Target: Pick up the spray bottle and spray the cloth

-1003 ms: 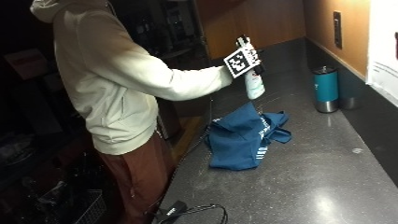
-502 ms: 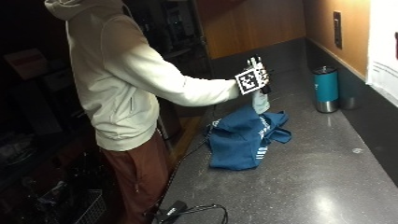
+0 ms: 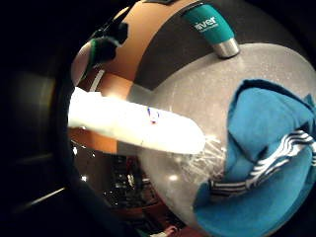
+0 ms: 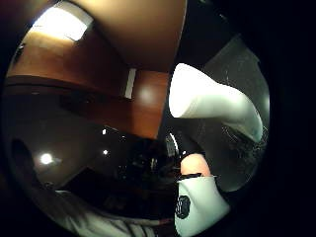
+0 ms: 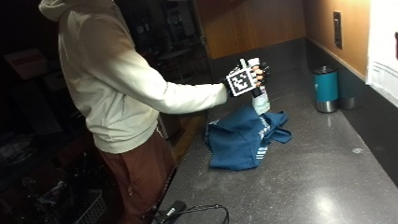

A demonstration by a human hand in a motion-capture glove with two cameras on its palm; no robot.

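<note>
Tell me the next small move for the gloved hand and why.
Probably tip the spray bottle so its nozzle faces the blue cloth, then squeeze the trigger. The gloved right hand already grips the bottle above the cloth's far edge, so the pickup looks done and only the spraying is left.

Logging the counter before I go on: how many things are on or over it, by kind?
Spray bottles: 1, the white plastic spray bottle gripped in the gloved right hand over the cloth.
Cloths: 1, the crumpled blue cloth with white stripes.
Drink tumblers: 1, the teal tumbler with a steel base by the wall.
Total: 3.
</note>
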